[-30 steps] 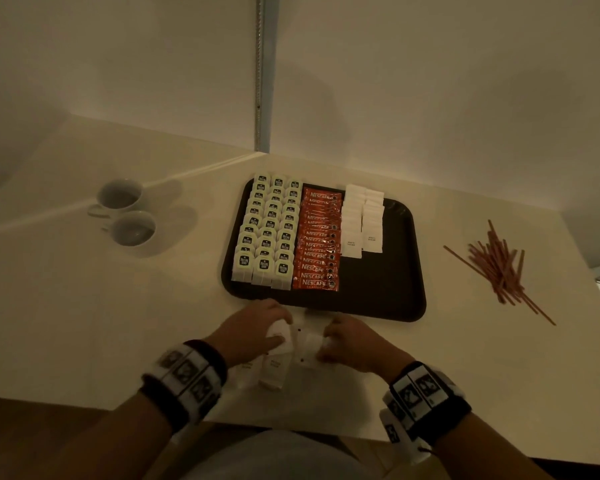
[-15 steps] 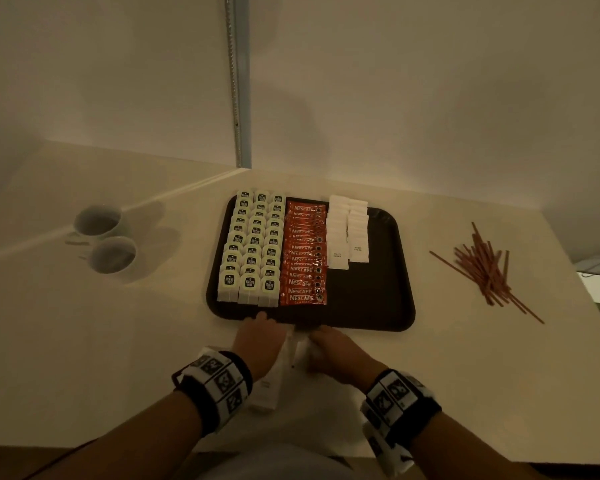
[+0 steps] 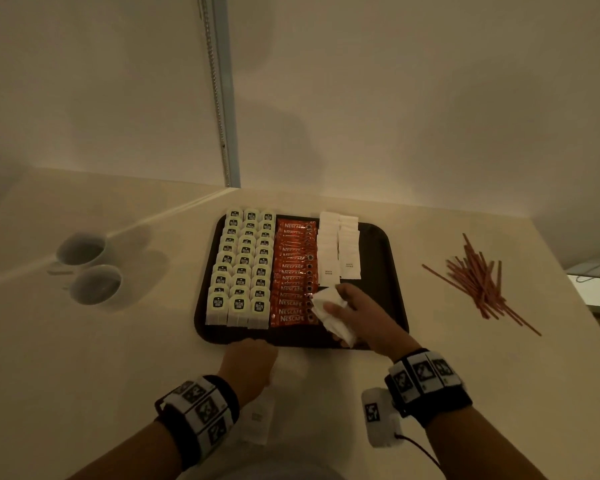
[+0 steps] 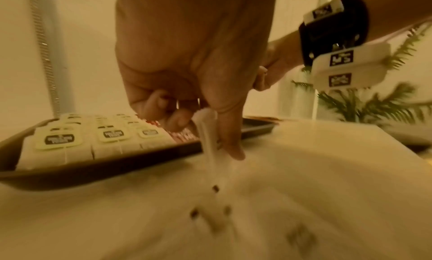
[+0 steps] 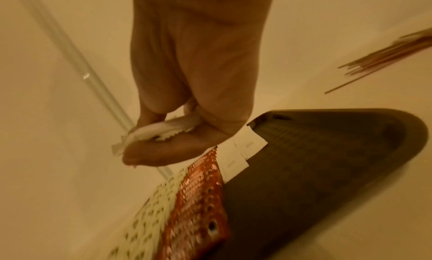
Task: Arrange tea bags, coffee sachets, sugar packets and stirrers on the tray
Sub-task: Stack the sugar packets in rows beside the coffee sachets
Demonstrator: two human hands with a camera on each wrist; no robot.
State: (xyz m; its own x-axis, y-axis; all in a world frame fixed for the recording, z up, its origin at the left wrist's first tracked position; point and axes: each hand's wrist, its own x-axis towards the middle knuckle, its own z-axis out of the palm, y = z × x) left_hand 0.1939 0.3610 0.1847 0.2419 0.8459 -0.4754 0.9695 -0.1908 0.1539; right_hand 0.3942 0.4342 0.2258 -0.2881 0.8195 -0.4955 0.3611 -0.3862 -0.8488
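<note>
Right hand (image 3: 352, 308) was over the dark tray (image 3: 383, 271), fingers pinching a small stack of white sugar packets (image 3: 329, 306) – just beside the coffee sachets (image 3: 293, 271). Left hand (image 3: 248, 363) sat on the table (image 3: 84, 358) by the tray's near edge, gripping more sugar packets (image 4: 210, 134).

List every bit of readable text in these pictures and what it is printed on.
"NESCAFE": red coffee sachets on the tray.
Tea bags: dark tag labels, print too small to read.
Sugar packets: small print, blurred.
Wrist bands: square marker patterns, no words.
</note>
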